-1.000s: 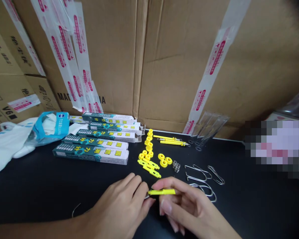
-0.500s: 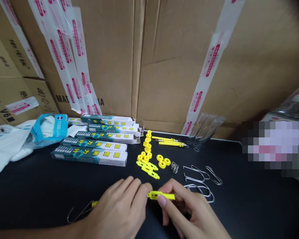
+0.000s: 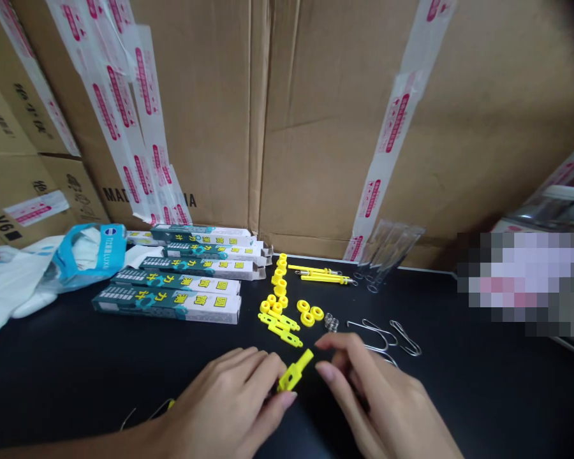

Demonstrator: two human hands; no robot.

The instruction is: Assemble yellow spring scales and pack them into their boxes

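The left hand (image 3: 236, 398) has its grip pinched on a yellow slotted plastic piece (image 3: 294, 373), which tilts up to the right above the black table (image 3: 469, 389); the right hand (image 3: 375, 392) is just beside it, its grip narrow, thumb and forefinger parted; beyond the hands lie similar yellow slotted pieces (image 3: 286, 336), yellow rings (image 3: 307, 319) and small coil springs (image 3: 331, 323); bent wire hooks (image 3: 405, 338) lie near the right hand, partly hidden by it.
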